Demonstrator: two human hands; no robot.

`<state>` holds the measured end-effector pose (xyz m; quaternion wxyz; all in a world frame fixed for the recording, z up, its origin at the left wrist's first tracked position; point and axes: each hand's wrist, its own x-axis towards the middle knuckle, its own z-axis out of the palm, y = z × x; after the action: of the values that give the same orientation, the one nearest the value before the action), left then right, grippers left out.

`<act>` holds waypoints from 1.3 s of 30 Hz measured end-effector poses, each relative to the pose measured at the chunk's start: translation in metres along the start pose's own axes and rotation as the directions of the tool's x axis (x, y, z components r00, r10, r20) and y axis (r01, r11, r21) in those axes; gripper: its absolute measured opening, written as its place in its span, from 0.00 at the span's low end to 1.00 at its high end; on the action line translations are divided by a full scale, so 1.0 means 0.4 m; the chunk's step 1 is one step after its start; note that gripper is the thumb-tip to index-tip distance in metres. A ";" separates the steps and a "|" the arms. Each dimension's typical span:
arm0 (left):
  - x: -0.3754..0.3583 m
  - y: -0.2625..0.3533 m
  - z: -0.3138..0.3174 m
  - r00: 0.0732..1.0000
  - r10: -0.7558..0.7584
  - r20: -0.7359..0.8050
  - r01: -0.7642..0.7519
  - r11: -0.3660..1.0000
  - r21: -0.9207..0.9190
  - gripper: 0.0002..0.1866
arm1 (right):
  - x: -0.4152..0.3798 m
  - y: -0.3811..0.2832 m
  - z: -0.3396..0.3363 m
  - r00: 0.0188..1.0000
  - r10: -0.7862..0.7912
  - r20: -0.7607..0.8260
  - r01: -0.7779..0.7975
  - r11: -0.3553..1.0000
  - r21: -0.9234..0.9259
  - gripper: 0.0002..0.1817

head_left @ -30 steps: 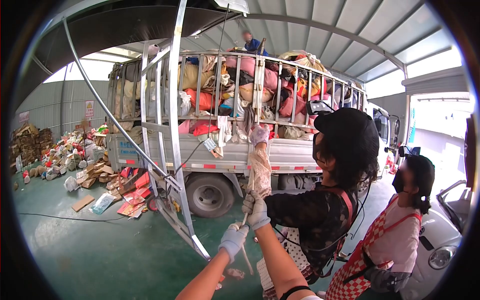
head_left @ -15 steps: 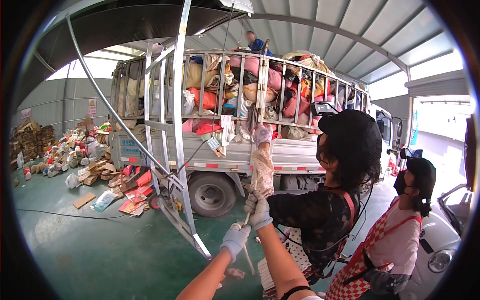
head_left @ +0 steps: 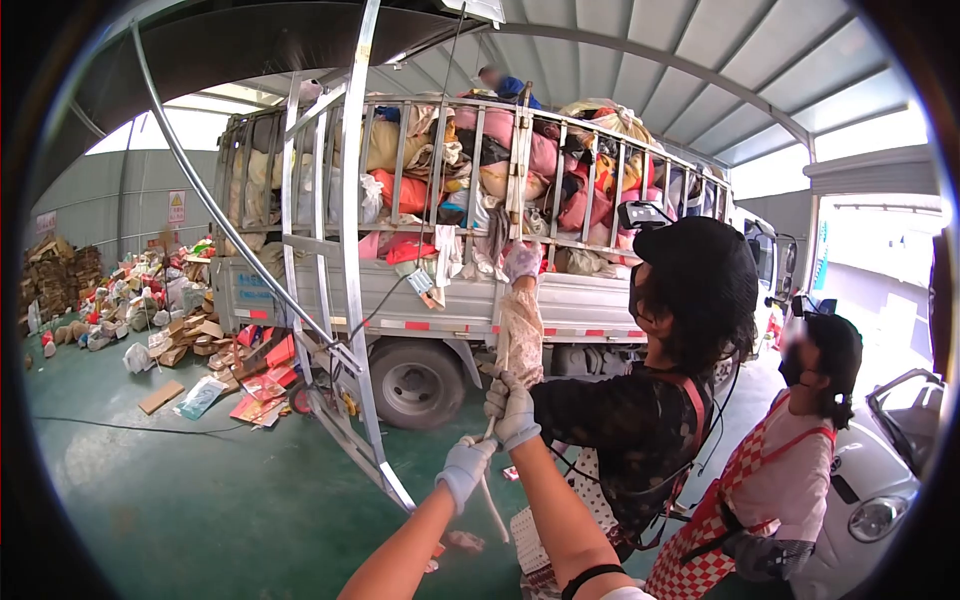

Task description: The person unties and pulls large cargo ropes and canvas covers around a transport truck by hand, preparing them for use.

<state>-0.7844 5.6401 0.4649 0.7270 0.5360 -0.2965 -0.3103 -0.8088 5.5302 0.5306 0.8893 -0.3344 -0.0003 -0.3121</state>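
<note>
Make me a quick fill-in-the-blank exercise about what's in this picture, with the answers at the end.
1. The left hand and right hand are both covered by ____.
2. The hand nearer the loose, hanging end of the rope is the ____ one.
3. The color of the nearest co-worker's cap is ____.
4. The apron at right has red and ____ checks.

Missing words: gloves; left; black; white.

Left grip [head_left: 465, 472], right grip [head_left: 517, 415] on rope [head_left: 494, 508]
</note>
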 end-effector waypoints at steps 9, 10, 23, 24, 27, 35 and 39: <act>-0.014 0.093 0.002 0.996 0.009 0.084 -0.010 1.000 0.020 0.09 | 0.001 -0.045 0.068 0.993 -0.036 -0.115 0.020 0.990 -0.140 0.06; -0.019 0.113 0.003 0.996 0.002 0.086 -0.004 1.000 0.018 0.09 | 0.004 -0.054 0.074 0.992 -0.036 -0.122 0.019 0.990 -0.140 0.06; 0.025 0.155 -0.028 0.917 -0.263 0.301 0.070 0.847 0.526 0.12 | 0.045 -0.111 0.249 0.969 -0.047 -0.243 0.016 0.992 -0.126 0.18; 0.120 0.091 -0.049 0.952 -0.223 0.208 -0.044 0.574 0.818 0.11 | 0.055 -0.105 0.222 0.968 -0.031 -0.247 -0.001 0.992 -0.126 0.18; 0.063 0.168 -0.042 0.999 0.044 0.007 -0.018 0.259 0.966 0.10 | 0.085 -0.113 0.158 0.975 0.076 0.210 -0.116 0.975 0.188 0.19; 0.106 0.089 -0.024 0.989 0.129 0.068 -0.108 0.336 0.936 0.14 | 0.070 -0.100 0.103 0.859 -0.122 0.498 -0.215 0.797 0.565 0.17; -0.035 0.074 -0.029 0.883 0.466 -0.050 -0.433 0.852 0.292 0.18 | 0.057 -0.117 0.104 0.875 -0.129 0.466 -0.249 0.707 0.662 0.13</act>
<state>-0.7803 5.6647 0.4891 0.7149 0.5641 -0.4095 -0.0549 -0.8076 5.5152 0.5955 0.9294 -0.0359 -0.3283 -0.1649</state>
